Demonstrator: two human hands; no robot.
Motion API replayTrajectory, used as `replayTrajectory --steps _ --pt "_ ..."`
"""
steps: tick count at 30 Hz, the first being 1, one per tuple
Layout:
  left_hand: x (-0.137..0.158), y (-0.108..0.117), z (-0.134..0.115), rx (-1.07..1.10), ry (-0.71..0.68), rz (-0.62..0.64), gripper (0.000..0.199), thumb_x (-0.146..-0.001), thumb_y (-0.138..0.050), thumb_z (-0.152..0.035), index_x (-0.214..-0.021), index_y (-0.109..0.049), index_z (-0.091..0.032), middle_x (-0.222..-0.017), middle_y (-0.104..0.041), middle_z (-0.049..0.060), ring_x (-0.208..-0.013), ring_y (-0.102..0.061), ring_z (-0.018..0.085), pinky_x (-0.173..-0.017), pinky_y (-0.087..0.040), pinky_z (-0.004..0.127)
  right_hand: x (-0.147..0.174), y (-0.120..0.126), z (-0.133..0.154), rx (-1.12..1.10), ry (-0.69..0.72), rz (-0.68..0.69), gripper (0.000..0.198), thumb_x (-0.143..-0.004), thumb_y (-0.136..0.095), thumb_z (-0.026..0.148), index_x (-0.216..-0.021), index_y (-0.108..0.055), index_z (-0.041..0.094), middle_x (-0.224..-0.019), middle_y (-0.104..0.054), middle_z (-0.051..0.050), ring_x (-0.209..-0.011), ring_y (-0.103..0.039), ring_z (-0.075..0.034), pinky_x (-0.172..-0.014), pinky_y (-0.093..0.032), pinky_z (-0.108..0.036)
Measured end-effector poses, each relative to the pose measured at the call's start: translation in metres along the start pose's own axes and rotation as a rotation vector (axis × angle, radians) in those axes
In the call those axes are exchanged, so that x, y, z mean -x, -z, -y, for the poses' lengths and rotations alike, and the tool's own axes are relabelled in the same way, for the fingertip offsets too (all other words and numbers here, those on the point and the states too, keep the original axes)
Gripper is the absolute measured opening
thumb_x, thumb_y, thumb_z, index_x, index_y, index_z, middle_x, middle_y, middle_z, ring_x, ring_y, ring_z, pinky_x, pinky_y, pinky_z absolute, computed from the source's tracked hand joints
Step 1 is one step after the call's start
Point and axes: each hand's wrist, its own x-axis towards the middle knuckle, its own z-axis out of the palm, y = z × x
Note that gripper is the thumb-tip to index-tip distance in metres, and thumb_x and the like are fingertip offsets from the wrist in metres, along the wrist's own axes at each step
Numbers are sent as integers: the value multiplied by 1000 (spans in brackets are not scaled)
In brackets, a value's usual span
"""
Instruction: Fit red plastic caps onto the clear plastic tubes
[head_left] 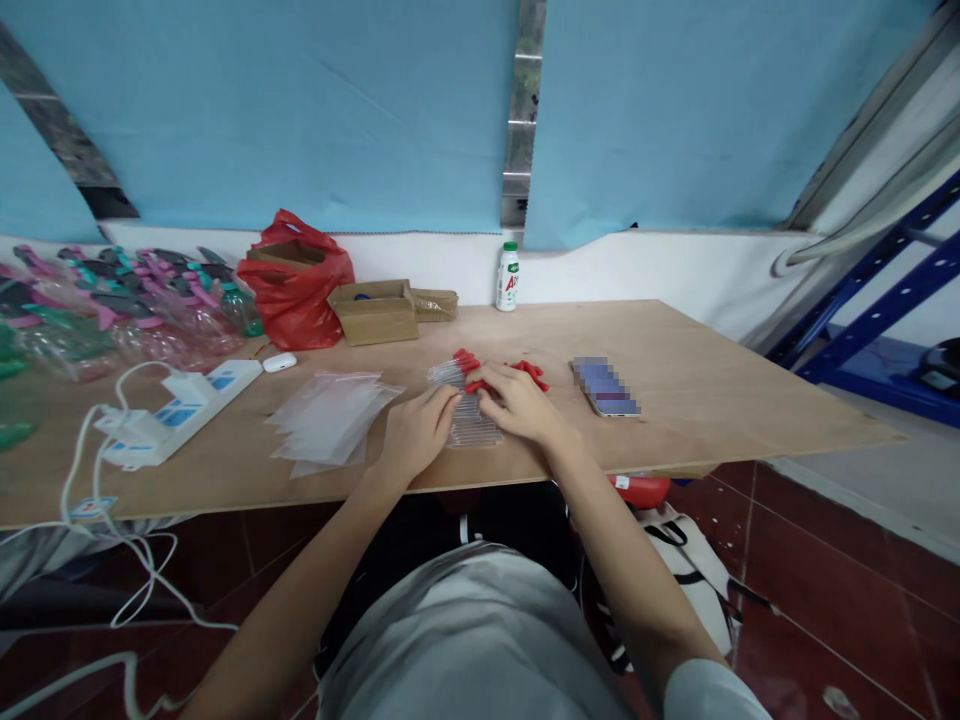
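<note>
Rods (475, 432) lie near the bench's (720, 400) front edge, presumably for easy reach. Left hand (418, 428) pinches, right hand (519, 402) half-curls; holds are unclear.

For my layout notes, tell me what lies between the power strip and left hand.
Clear plastic bags lie between the power strip and left hand, in the head view.

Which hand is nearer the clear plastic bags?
Left. The left hand is just right of the plastic bags; the right hand is farther right, beyond the left hand.
</note>
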Motion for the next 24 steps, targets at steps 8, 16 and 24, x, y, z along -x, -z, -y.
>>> replayTrajectory --steps 8,16,24 --pt "-1 0 -2 -27 28 43 34 -116 -40 -40 -127 -67 -23 -116 -81 8 -103 -76 24 -81 -48 32 -1 -1 -2 19 1 62 27 -115 -49 37 -116 -72 21 -109 -78 -9 -97 -71 -23 -89 -46 -31" --pt "-1 -1 6 16 10 73 39 -116 -33 -38 -115 -70 -24 -95 -80 7 -89 -75 25 -75 -45 33 -2 3 3 -116 40 56 35 -116 -44 40 -106 -71 22 -101 -74 -7 -93 -66 -21 -89 -47 -30" --pt "-1 -1 4 57 7 85 41 -116 -31 -39 -114 -70 -24 -89 -77 6 -83 -74 24 -74 -45 32 -2 6 8 -234 -17 49 38 -115 -45 45 -98 -69 22 -90 -70 -4 -85 -62 -20 -85 -48 -31"
